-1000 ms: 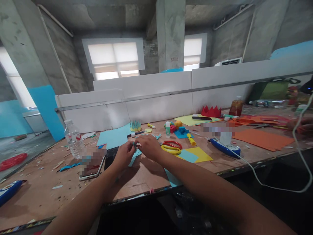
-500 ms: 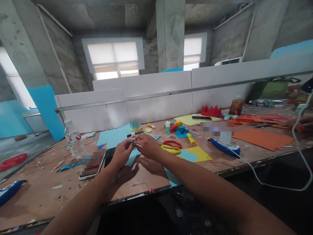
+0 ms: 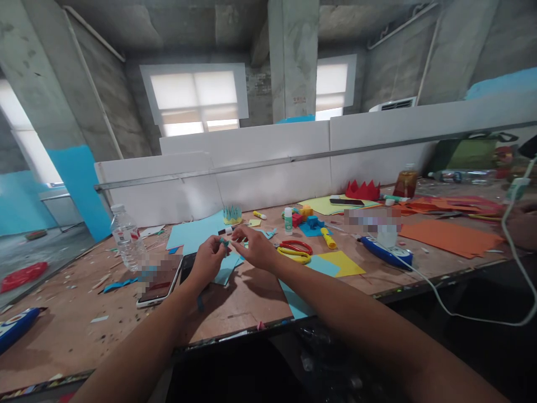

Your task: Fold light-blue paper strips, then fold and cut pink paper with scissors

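My left hand pinches a small scrap of teal paper between thumb and forefinger, held just above the table near its front edge. My right hand is beside it, fingers loosely curled toward the scrap; whether they grip it or only brush it I cannot tell. The scrap looks feather-light and limp, easy to crease or tear, so I judge it best taken at its edges with fingertips only, gently.

Under my hands lies a light blue sheet, and to the right of them red and yellow scissors rest on the table, which is worn brown board littered with paper bits. A phone lies to the left, a water bottle farther left, and a glue stick stands farther back. Orange paper lies far right. A low white partition runs behind the table; beyond it are bare concrete walls and bright windows.
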Tool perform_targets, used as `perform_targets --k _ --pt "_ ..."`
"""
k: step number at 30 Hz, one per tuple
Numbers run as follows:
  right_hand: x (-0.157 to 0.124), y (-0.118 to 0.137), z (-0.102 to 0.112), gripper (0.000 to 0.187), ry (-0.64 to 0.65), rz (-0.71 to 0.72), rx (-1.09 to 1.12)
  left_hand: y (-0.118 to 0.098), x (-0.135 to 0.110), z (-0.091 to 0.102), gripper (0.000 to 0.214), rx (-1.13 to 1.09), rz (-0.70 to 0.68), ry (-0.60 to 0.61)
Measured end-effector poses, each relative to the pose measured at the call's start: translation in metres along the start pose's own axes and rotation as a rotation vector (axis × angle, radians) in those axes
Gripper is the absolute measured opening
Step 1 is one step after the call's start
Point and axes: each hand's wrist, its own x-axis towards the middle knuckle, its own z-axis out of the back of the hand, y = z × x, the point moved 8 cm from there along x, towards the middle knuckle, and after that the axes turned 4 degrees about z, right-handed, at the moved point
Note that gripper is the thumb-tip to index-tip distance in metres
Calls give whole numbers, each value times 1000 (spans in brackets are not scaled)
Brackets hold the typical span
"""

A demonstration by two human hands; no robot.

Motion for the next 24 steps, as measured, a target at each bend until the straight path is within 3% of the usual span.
perform_targets --k 3,13,24 --pt "0 -15 -1 26 15 -124 91 -1 -2 -4 20 -44 27 27" --pt "-1 -23 -18 18 253 -138 328 -7 -8 -16 29 -38 -8 159" --pt "-4 -44 -27 31 178 -295 555 -25 -21 -17 35 151 -163 147"
